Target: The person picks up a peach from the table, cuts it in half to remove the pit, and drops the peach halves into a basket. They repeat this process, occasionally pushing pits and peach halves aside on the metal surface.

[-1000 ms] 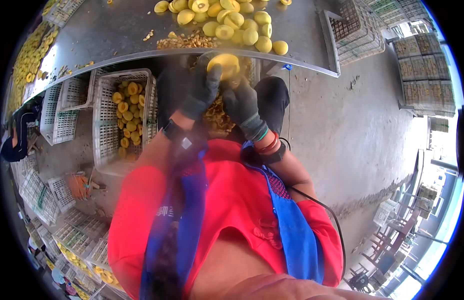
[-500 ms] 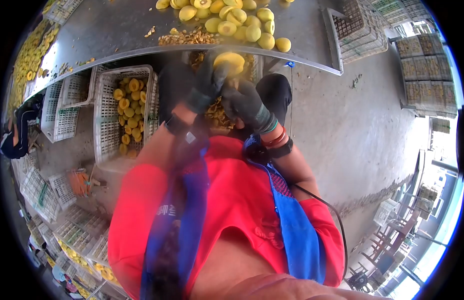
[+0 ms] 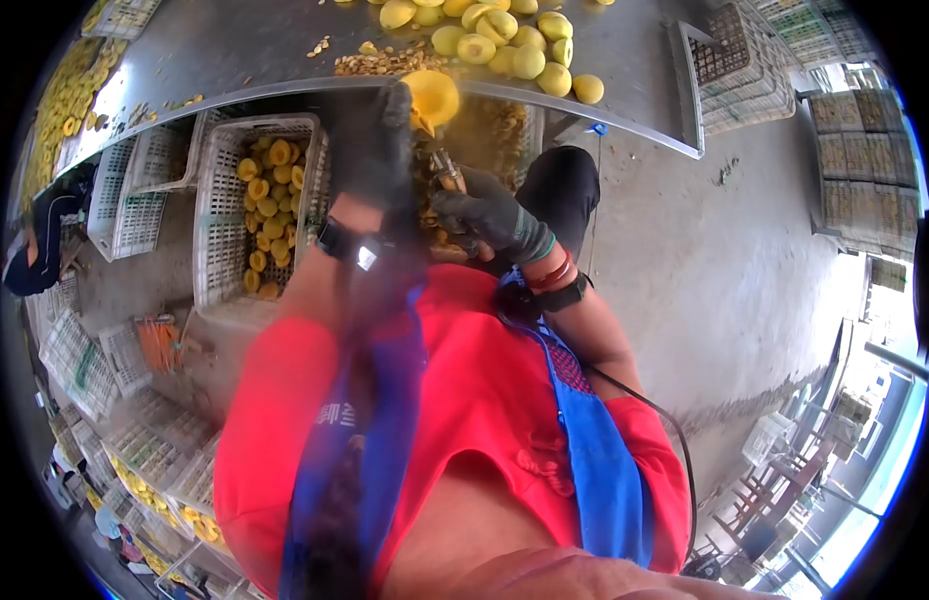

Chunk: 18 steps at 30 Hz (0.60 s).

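My left hand [image 3: 379,150], in a dark glove, holds a yellow fruit half [image 3: 431,97] up at the edge of the steel table [image 3: 234,60]. Just below and to the right, my right hand [image 3: 484,215], also gloved, grips a small pitting tool [image 3: 446,172] whose tip points up toward the fruit. A pile of whole and halved yellow fruit [image 3: 504,45] lies on the table beyond my hands, with a heap of pits [image 3: 384,62] beside it. Under the table, between my knees, sits a crate of scraps [image 3: 484,125].
A white plastic crate [image 3: 216,200] with several fruit halves stands on the floor at my left, with empty crates [image 3: 134,200] beside it. Another person [image 3: 44,245] crouches at far left. Stacked crates [image 3: 744,60] stand at the upper right. Bare concrete floor [image 3: 704,260] lies to the right.
My left hand has lifted the fruit up and to the left, away from my right hand. The right hand with the tool has dropped slightly; the two hands are now apart.
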Available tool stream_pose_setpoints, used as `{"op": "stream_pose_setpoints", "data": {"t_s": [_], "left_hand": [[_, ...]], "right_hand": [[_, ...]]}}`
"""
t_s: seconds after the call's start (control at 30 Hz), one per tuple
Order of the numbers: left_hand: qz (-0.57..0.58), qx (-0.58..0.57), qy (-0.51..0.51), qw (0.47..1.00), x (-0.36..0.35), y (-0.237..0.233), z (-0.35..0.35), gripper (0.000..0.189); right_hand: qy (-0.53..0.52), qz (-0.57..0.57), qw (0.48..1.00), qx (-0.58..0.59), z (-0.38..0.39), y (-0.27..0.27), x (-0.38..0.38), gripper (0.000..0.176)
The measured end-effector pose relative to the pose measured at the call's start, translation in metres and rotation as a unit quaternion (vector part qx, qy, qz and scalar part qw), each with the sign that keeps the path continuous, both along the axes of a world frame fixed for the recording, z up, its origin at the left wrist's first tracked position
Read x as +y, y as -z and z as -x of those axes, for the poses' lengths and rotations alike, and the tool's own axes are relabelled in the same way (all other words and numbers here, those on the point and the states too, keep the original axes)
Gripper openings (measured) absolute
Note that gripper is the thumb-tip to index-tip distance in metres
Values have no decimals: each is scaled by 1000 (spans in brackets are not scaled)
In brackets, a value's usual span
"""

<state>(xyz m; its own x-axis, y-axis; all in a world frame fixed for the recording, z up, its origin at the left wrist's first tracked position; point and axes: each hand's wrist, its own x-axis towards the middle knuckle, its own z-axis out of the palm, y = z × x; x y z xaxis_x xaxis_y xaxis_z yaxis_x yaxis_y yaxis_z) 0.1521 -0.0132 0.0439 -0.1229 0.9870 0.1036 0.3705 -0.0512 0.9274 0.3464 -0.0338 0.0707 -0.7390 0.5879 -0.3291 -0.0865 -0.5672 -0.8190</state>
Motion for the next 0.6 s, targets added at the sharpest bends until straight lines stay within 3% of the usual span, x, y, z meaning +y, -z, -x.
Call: {"op": "stream_pose_setpoints", "data": {"t_s": [0.03,0.07,0.13,0.17,0.23,0.27,0.33,0.4,0.47,0.53,0.6], "left_hand": [[-12,-45,-13,999,1,2,3,40],[-26,-89,-26,995,3,2,5,40],[-89,-57,-62,992,1,-3,2,42],[-120,-42,-79,989,0,-6,1,43],[-112,-36,-24,993,-3,-8,-1,42],[-107,-34,4,994,-4,-11,-3,42],[-112,104,23,988,-7,-25,-5,42],[-135,136,19,981,-6,-22,-8,42],[-178,65,-10,982,1,-7,-12,41],[-126,49,-57,989,1,-4,-7,39],[-148,114,-108,976,2,-4,2,38]], "right_hand": [[-5,-10,1000,0,1,4,2,15],[30,-100,993,-53,4,8,3,16],[100,-272,944,-157,11,15,5,18],[126,-394,893,-176,16,19,8,19],[172,-614,742,-207,22,24,17,21],[142,-610,736,-259,22,22,20,21],[80,-596,713,-360,23,14,23,24],[37,-563,709,-423,24,9,20,26],[-2,-531,702,-475,24,2,18,28],[-38,-497,695,-519,20,-6,17,28],[-70,-479,682,-549,15,4,18,27]]}}
